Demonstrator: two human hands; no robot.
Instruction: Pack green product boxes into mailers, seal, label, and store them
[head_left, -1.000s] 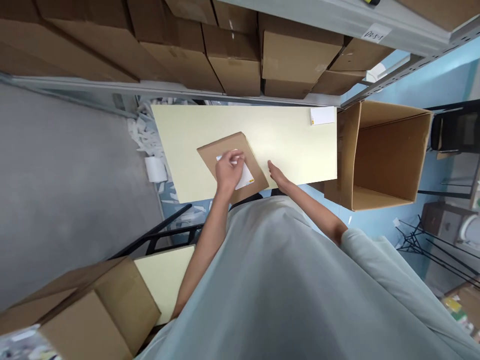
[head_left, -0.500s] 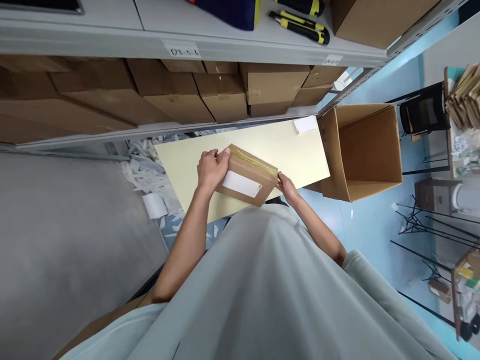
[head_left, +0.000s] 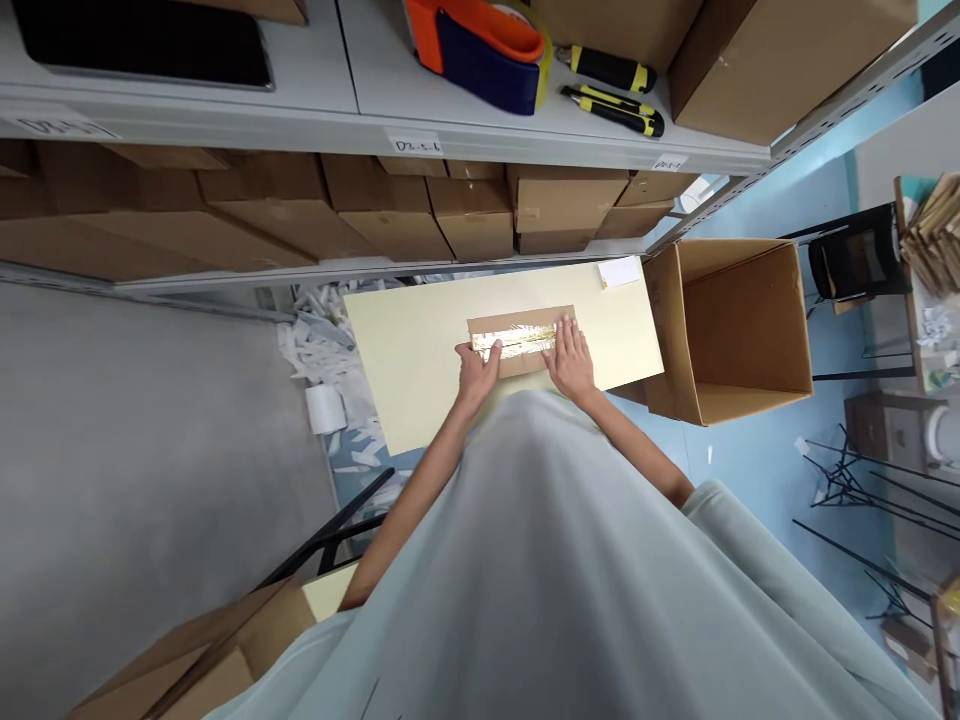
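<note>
A small brown cardboard box (head_left: 519,319) rests on a pale yellow board (head_left: 420,372) in front of me, with a strip of shiny clear tape (head_left: 517,340) along its upward face. My left hand (head_left: 478,378) grips the box's left end, its thumb lying on the tape. Flat on the right part of the same face lies my right hand (head_left: 571,362), fingers stretched out over the tape. The box's underside is hidden.
A large open carton (head_left: 742,330) stands to the right of the board. Above, a shelf holds an orange and blue tape dispenser (head_left: 484,60), utility knives (head_left: 615,105) and a dark phone-like slab (head_left: 142,45). White paper scraps (head_left: 322,335) lie at the left.
The box has been turned, so its white label is out of sight and the taped face points up. My right hand moved from its right end onto the tape.
</note>
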